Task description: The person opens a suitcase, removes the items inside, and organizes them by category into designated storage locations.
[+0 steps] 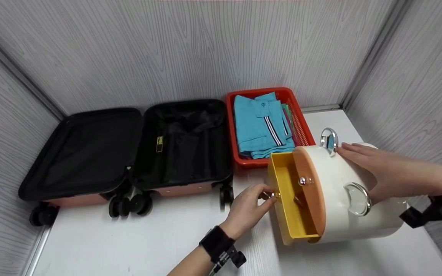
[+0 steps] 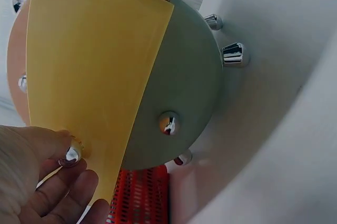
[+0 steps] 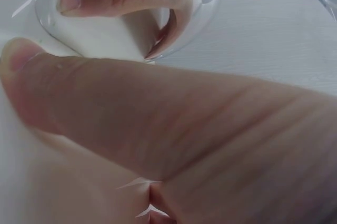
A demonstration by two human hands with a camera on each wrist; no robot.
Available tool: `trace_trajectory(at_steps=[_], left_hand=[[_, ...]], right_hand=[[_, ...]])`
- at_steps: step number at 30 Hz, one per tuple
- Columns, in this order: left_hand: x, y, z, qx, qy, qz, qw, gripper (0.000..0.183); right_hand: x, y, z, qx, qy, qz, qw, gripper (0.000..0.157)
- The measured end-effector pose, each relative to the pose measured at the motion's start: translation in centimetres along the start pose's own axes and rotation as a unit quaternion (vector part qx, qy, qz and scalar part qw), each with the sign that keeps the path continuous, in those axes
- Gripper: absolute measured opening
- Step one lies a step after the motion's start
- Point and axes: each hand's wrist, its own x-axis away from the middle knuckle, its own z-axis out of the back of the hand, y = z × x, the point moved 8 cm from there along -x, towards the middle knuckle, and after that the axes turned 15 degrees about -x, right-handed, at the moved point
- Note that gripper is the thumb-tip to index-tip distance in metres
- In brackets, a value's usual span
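Observation:
A white drum-shaped box (image 1: 336, 207) with chrome ring handles (image 1: 358, 198) stands at the right, its flat drawer end facing left. Its yellow drawer (image 1: 282, 165) is pulled partway out, beside an orange drawer front (image 1: 309, 191). Thumb and fingers of my left hand (image 1: 246, 209) pinch the yellow drawer's chrome knob (image 2: 72, 155). A greenish drawer front (image 2: 184, 66) with its own round knob shows in the left wrist view. My right hand (image 1: 393, 170) rests spread on the white body, fingertips at the far ring handle and thumb near the closer one.
Behind the box a red basket (image 1: 301, 122) holds folded blue clothes (image 1: 257, 126). Left of it an unfolded suitcase (image 1: 184, 153) lies with both black-lined halves up and its wheels toward me. Wood-grained panels (image 1: 167, 53) wall the white table (image 1: 129, 241) in at the back and sides.

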Motion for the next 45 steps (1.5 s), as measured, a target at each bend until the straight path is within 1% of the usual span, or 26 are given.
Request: trace_trajectory(at_steps=[6,10,13,19,24,28,31,34,38,41,45], left_hand=[[-1.3,1.1,-1.0,-0.017,-0.020,-0.015,0.9996,0.020],[-2.3,1.8,-1.8,-0.034,-0.037,-0.026,0.9984,0.019],[-2.9,2.3,-2.4,-0.042,-0.047,-0.031,0.9975,0.018],[-3.3,3.3,-3.6,-0.039,-0.053,-0.034,0.9973,0.016],[-3.3,3.5,-4.0,-0.018,-0.052,-0.032,0.9980,0.017],[-3.1,3.2,-4.2,-0.015,-0.053,-0.035,0.9979,0.022],[-2.9,2.6,-4.7,-0.029,-0.060,-0.034,0.9972,0.029],[-2.6,1.7,-5.5,-0.051,-0.072,-0.026,0.9958,0.030],[-2.7,0.4,-6.9,-0.074,-0.096,-0.012,0.9926,0.027],[-2.9,-0.1,-7.9,-0.085,-0.108,-0.010,0.9904,0.024],[-3.1,-0.4,-8.6,-0.088,-0.110,-0.012,0.9900,0.018]], right_hand=[[0.2,0.0,0.2,0.007,0.000,-0.002,1.000,0.124],[0.3,0.0,0.1,0.004,0.002,-0.005,1.000,0.127],[0.3,0.0,0.1,0.001,0.002,-0.006,1.000,0.125],[0.1,0.1,0.0,0.002,0.003,-0.009,1.000,0.123],[0.2,0.0,0.0,0.003,0.004,-0.006,1.000,0.125],[0.1,0.0,0.1,0.006,0.005,-0.001,1.000,0.122],[0.1,0.0,0.1,0.004,0.004,-0.003,1.000,0.122],[0.2,0.1,0.1,-0.001,0.004,-0.005,1.000,0.124],[0.2,0.1,0.1,-0.001,0.007,-0.003,1.000,0.124],[0.2,0.2,0.1,0.000,0.009,-0.002,1.000,0.124],[0.2,0.2,0.0,0.000,0.008,0.000,1.000,0.124]])
